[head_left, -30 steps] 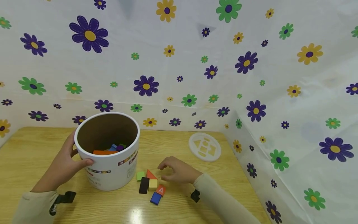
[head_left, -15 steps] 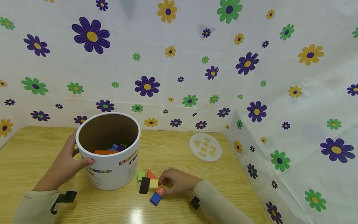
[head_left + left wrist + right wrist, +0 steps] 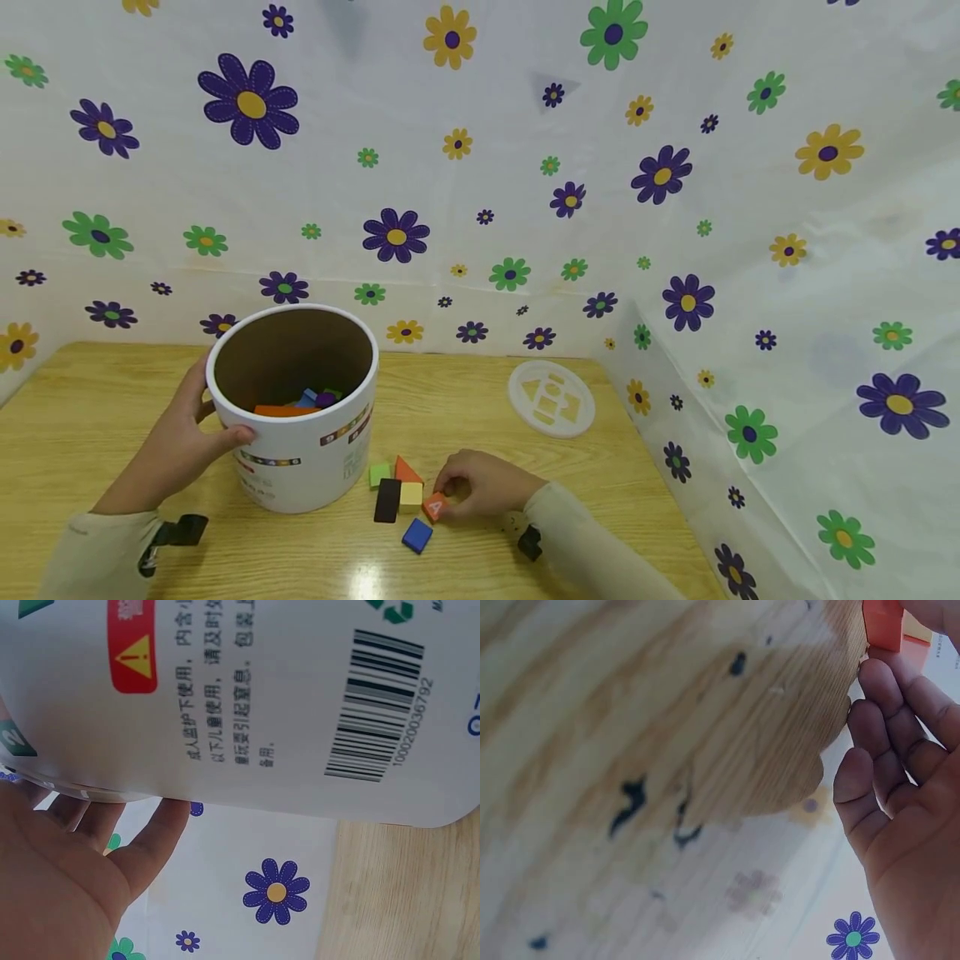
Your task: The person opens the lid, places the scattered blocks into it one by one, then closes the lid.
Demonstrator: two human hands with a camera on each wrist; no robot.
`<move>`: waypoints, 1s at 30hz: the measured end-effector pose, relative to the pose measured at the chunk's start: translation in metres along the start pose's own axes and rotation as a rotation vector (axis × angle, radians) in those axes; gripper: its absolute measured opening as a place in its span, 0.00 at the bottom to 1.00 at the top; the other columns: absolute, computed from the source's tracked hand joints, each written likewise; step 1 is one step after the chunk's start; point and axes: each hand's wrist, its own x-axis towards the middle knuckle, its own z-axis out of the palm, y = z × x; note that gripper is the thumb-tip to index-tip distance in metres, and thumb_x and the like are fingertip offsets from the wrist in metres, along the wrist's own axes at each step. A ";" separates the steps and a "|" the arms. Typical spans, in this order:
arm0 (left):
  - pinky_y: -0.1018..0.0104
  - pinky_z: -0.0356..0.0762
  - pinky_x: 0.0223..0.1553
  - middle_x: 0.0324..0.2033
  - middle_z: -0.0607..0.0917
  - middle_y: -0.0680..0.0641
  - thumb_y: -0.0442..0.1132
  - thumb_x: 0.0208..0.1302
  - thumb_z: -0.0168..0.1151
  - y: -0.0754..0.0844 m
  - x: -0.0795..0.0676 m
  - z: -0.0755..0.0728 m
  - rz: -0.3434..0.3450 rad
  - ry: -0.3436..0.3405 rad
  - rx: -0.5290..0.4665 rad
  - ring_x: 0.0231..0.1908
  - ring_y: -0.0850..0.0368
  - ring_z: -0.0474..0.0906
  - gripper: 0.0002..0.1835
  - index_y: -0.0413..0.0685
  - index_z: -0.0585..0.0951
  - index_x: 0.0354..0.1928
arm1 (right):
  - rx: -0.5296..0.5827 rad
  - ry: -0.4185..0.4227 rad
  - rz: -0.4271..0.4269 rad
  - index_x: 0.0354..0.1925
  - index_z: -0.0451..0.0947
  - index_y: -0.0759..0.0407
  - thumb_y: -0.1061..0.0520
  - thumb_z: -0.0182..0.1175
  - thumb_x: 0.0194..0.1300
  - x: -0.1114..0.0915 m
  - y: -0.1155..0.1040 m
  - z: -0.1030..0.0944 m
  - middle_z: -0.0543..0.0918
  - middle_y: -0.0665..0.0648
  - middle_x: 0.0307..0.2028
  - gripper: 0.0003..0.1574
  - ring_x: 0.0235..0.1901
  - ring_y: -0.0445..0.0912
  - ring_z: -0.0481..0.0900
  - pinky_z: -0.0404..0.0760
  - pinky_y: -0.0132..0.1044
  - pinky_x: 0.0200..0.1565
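A white bucket [image 3: 300, 467] with printed labels stands upright on the table, coloured blocks inside. My left hand [image 3: 168, 446] holds its left side, thumb on the outer wall below the rim; the left wrist view shows the fingers [image 3: 161, 836] against that wall. With thumb and fingers, my right hand [image 3: 491, 483] pinches an orange-red block marked A [image 3: 434, 507], partly hidden by the hand. Around it lie a yellow block [image 3: 410, 497], a black block [image 3: 387, 500], a green block [image 3: 379, 476], an orange-red triangular block [image 3: 406, 471] and a blue block [image 3: 417, 536].
A white round plate with shaped cutouts [image 3: 517, 402] lies at the table's back right. Flower-patterned sheeting [image 3: 480, 183] rises behind the wooden table [image 3: 450, 392] and along its right side.
My right hand has come down and toward me onto the A block and taken hold of it. That block has turned and parted from the blue one. My left hand stays on the bucket.
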 end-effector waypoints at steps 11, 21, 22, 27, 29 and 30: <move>0.13 0.60 0.57 0.80 0.51 0.42 0.44 0.65 0.73 0.000 0.001 0.000 0.008 0.001 0.001 0.74 0.28 0.48 0.57 0.73 0.42 0.83 | 0.007 0.077 0.020 0.45 0.87 0.45 0.42 0.72 0.66 -0.004 0.014 -0.001 0.82 0.37 0.41 0.14 0.42 0.30 0.77 0.80 0.26 0.50; 0.14 0.61 0.57 0.80 0.51 0.42 0.46 0.66 0.73 -0.001 0.000 0.000 -0.003 -0.001 0.012 0.74 0.27 0.48 0.57 0.73 0.41 0.83 | 0.057 0.211 0.122 0.49 0.89 0.45 0.40 0.70 0.67 -0.012 0.028 -0.006 0.86 0.36 0.40 0.17 0.37 0.30 0.80 0.83 0.27 0.42; 0.14 0.61 0.57 0.80 0.51 0.42 0.46 0.66 0.73 -0.001 0.000 0.000 -0.003 0.000 0.009 0.74 0.27 0.48 0.57 0.73 0.41 0.83 | 0.059 0.227 0.127 0.49 0.89 0.45 0.40 0.69 0.68 -0.013 0.029 -0.007 0.87 0.37 0.40 0.17 0.37 0.30 0.80 0.83 0.28 0.41; 0.14 0.61 0.58 0.80 0.51 0.41 0.46 0.66 0.72 -0.001 0.000 0.001 -0.007 0.001 0.011 0.74 0.27 0.48 0.57 0.72 0.41 0.83 | -0.026 0.349 0.119 0.50 0.89 0.50 0.39 0.66 0.70 -0.015 0.029 -0.011 0.88 0.42 0.40 0.20 0.37 0.32 0.81 0.84 0.28 0.39; 0.14 0.61 0.57 0.80 0.51 0.41 0.47 0.67 0.72 -0.001 0.000 0.001 -0.008 0.003 0.017 0.74 0.26 0.48 0.57 0.72 0.41 0.83 | -0.080 0.412 0.104 0.49 0.89 0.51 0.40 0.66 0.71 -0.015 0.028 -0.013 0.89 0.44 0.40 0.20 0.38 0.34 0.82 0.85 0.29 0.39; 0.14 0.61 0.58 0.80 0.51 0.41 0.47 0.66 0.72 -0.001 0.001 0.001 -0.007 0.004 0.019 0.74 0.27 0.48 0.57 0.72 0.41 0.83 | -0.100 0.442 0.096 0.49 0.88 0.52 0.41 0.67 0.71 -0.015 0.028 -0.015 0.89 0.46 0.41 0.19 0.38 0.35 0.83 0.85 0.30 0.39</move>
